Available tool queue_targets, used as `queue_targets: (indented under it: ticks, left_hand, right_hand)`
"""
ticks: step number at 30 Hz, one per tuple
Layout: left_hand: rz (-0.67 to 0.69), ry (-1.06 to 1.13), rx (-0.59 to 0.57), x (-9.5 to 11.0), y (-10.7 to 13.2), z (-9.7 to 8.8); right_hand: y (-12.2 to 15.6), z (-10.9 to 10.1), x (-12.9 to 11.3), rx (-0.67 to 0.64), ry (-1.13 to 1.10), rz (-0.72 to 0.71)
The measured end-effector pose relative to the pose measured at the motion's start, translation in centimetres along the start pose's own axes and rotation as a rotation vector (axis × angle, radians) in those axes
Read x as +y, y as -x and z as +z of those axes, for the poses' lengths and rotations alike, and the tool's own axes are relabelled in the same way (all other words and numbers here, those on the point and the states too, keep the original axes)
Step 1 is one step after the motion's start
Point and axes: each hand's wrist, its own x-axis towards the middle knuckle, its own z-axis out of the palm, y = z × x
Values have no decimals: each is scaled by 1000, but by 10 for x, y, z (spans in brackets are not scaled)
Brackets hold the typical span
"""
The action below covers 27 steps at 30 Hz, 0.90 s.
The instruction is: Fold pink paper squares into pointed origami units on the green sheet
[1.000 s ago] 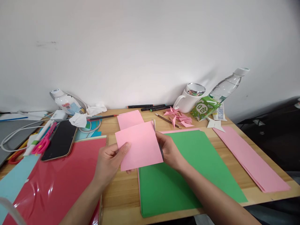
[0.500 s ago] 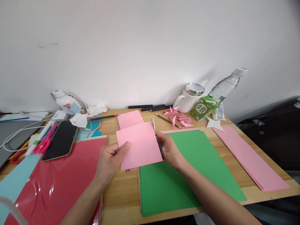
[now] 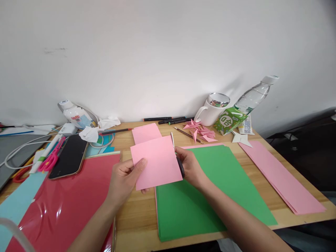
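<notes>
A square sheet of pink paper (image 3: pixel 159 162) is held above the table, pinched by my left hand (image 3: pixel 126 176) with the thumb on top and fingers beneath. Along the sheet's right edge, my right hand (image 3: pixel 190 164) is closed round black-handled scissors (image 3: pixel 180 167). Their metal blades point away from me beside the paper's upper right corner; much of the handle is hidden by the hand and sheet. Just behind lies a small stack of pink squares (image 3: pixel 146 132). Below my right arm spreads a stack of green paper (image 3: pixel 194 210).
Long pink strips (image 3: pixel 280 178) lie at the right. Folded pink pieces (image 3: pixel 203 132), a white mug (image 3: pixel 212 109), a green carton (image 3: pixel 228 120) and a tilted bottle (image 3: pixel 253 96) stand near the wall. A phone (image 3: pixel 69 155) and pink scissors (image 3: pixel 54 155) rest at left.
The scissor blades stand slightly further clear of the paper's right edge. Both hands and the sheet stay nearly where they were.
</notes>
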Motion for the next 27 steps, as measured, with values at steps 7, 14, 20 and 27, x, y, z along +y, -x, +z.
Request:
queue_targets:
  ticks: [7,14,20,27]
  left_hand:
    - [77,8,168,-9,-4,-2]
    - [60,47,222,-9,-6,-1]
    - [55,82,125,-4,-6,2]
    - [-47,13,-41,-1,-6,5]
  right_hand:
    - [-1,1,-9,178,63,-20]
    - [0,1,-9,131,63,13]
    - [-3,-2,-3,343,-21,-53]
    - [-6,-9,3,493,-79,-124]
